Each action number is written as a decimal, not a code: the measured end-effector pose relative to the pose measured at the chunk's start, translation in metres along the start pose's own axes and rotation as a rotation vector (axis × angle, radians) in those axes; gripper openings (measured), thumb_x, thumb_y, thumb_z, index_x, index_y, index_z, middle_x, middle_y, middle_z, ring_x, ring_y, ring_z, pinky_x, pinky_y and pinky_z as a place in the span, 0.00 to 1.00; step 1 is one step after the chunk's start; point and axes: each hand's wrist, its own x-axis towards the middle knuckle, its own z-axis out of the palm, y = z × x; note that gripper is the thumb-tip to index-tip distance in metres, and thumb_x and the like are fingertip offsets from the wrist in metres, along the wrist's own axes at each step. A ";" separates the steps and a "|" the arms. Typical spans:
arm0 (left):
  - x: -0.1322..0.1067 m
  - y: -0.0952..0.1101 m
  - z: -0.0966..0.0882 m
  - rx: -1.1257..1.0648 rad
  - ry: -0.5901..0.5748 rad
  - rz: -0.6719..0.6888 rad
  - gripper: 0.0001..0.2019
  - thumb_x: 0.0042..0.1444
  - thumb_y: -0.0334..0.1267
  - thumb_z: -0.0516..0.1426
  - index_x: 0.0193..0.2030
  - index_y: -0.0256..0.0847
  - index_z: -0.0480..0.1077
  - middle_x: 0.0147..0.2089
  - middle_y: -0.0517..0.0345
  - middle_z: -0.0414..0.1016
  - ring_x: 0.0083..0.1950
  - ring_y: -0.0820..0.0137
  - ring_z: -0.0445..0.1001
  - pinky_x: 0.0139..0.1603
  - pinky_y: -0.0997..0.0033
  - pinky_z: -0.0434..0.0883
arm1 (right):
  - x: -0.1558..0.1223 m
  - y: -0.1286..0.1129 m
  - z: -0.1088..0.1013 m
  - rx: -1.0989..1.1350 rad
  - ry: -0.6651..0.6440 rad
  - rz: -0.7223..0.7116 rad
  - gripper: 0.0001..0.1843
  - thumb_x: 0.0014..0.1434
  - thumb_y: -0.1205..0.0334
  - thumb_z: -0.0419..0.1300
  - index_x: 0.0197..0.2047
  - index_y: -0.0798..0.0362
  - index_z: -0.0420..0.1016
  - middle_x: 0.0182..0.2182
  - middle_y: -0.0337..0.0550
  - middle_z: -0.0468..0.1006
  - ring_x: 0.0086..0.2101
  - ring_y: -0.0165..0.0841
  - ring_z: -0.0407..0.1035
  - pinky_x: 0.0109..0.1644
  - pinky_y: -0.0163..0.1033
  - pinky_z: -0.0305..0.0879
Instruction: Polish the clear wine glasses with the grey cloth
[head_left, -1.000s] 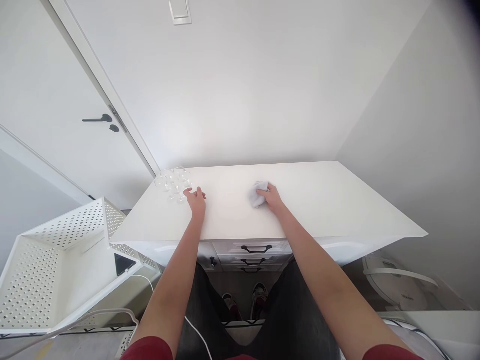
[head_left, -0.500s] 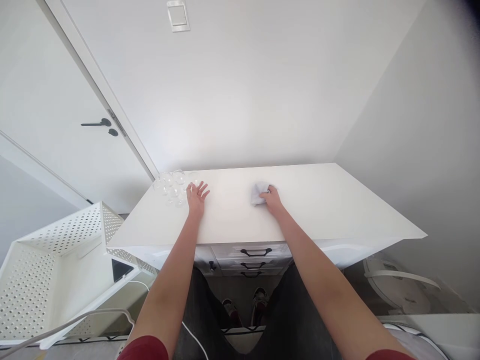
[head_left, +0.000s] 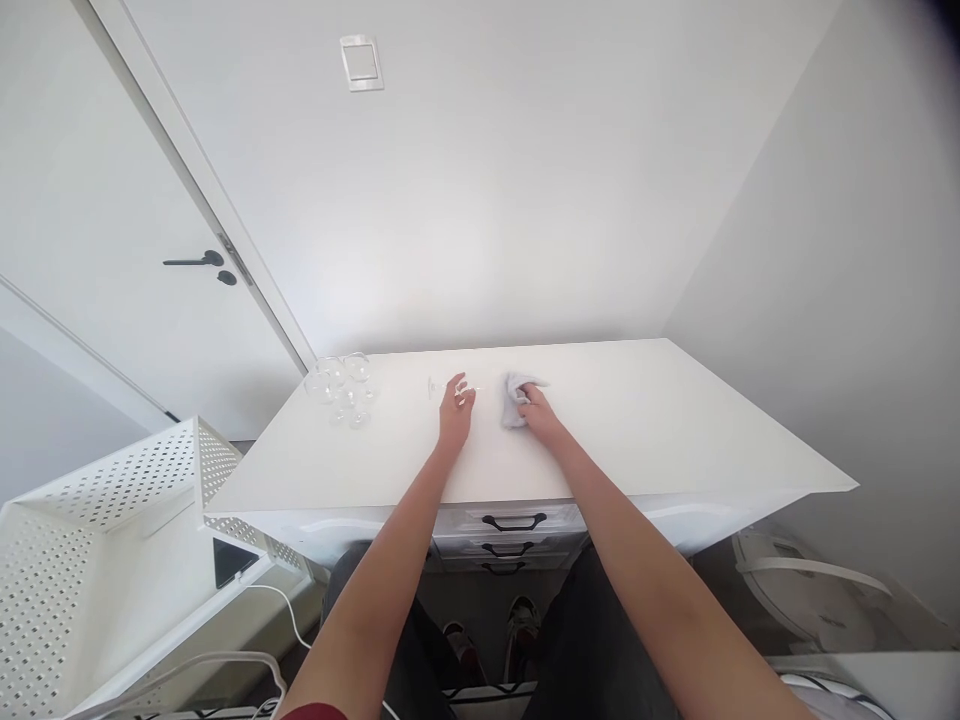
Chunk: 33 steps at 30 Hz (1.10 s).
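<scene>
My left hand [head_left: 455, 408] is closed round a clear stemmed glass [head_left: 432, 387] above the middle of the white cabinet top [head_left: 645, 430]. The glass lies sideways, its foot out to the left; its bowl, on the right, is faint and partly behind my fingers. My right hand [head_left: 537, 411] grips a crumpled light grey cloth [head_left: 513, 408] just right of the glass, with a small gap between them. Several more clear stemmed glasses [head_left: 339, 385] stand close together at the back left of the cabinet top.
A white perforated metal cart [head_left: 150, 540] with a dark flat device [head_left: 232, 562] and a white cable stands left of the cabinet. Black-handled drawers [head_left: 514, 522] face me. A closed white door [head_left: 135, 230] is at the left, and a round lidded appliance [head_left: 810, 590] sits low right.
My left hand has moved right from the group of glasses with one glass in it, towards the cloth. My right hand stays nearly in place, the cloth now bunched differently.
</scene>
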 end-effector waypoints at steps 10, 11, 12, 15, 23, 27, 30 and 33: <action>-0.006 0.007 -0.004 0.099 -0.122 0.030 0.23 0.67 0.53 0.57 0.64 0.48 0.72 0.65 0.45 0.73 0.52 0.63 0.78 0.56 0.60 0.74 | -0.014 -0.012 0.011 0.013 -0.353 -0.024 0.23 0.42 0.67 0.56 0.45 0.45 0.68 0.35 0.36 0.77 0.34 0.36 0.67 0.42 0.41 0.66; -0.006 0.007 -0.004 0.096 -0.148 0.054 0.22 0.67 0.54 0.57 0.63 0.47 0.73 0.64 0.46 0.74 0.51 0.63 0.78 0.56 0.60 0.74 | -0.016 -0.013 0.012 0.052 -0.396 0.006 0.28 0.43 0.67 0.57 0.51 0.44 0.67 0.34 0.35 0.77 0.33 0.34 0.66 0.41 0.39 0.64; -0.006 0.007 -0.004 0.090 -0.175 0.081 0.22 0.68 0.55 0.56 0.61 0.46 0.74 0.64 0.47 0.74 0.52 0.62 0.78 0.57 0.60 0.74 | -0.018 -0.015 0.014 0.102 -0.445 0.041 0.35 0.43 0.68 0.58 0.57 0.43 0.64 0.34 0.34 0.78 0.32 0.34 0.65 0.40 0.39 0.64; -0.006 0.010 -0.004 0.041 -0.255 0.148 0.23 0.68 0.56 0.56 0.62 0.46 0.73 0.61 0.49 0.75 0.52 0.63 0.76 0.57 0.60 0.74 | -0.021 -0.021 0.015 0.310 -0.543 0.130 0.58 0.44 0.70 0.61 0.76 0.39 0.43 0.40 0.37 0.82 0.34 0.34 0.69 0.43 0.40 0.65; -0.008 0.005 0.001 -0.017 -0.417 0.261 0.25 0.65 0.52 0.60 0.66 0.47 0.67 0.61 0.45 0.71 0.56 0.62 0.75 0.54 0.60 0.77 | -0.012 -0.020 0.000 0.562 -0.400 0.186 0.59 0.47 0.68 0.61 0.80 0.42 0.46 0.42 0.41 0.82 0.42 0.41 0.76 0.46 0.44 0.70; -0.005 0.004 -0.001 0.058 -0.308 0.266 0.25 0.63 0.52 0.63 0.62 0.46 0.69 0.60 0.46 0.73 0.52 0.63 0.75 0.50 0.63 0.77 | -0.016 -0.012 0.009 0.315 -0.385 0.040 0.54 0.49 0.68 0.59 0.79 0.44 0.50 0.42 0.41 0.82 0.41 0.40 0.75 0.48 0.45 0.70; -0.006 0.007 -0.004 0.167 -0.193 0.188 0.22 0.62 0.53 0.63 0.58 0.46 0.72 0.49 0.52 0.76 0.40 0.69 0.74 0.43 0.66 0.75 | -0.023 -0.007 0.019 -0.022 -0.355 -0.141 0.49 0.54 0.69 0.56 0.79 0.43 0.51 0.43 0.41 0.82 0.40 0.40 0.74 0.53 0.50 0.70; -0.008 0.012 -0.004 0.226 -0.113 0.139 0.19 0.64 0.53 0.61 0.55 0.47 0.73 0.46 0.55 0.77 0.34 0.72 0.69 0.39 0.67 0.73 | -0.027 -0.005 0.026 -0.212 -0.369 -0.279 0.45 0.57 0.69 0.53 0.77 0.42 0.55 0.55 0.46 0.79 0.50 0.45 0.73 0.60 0.57 0.67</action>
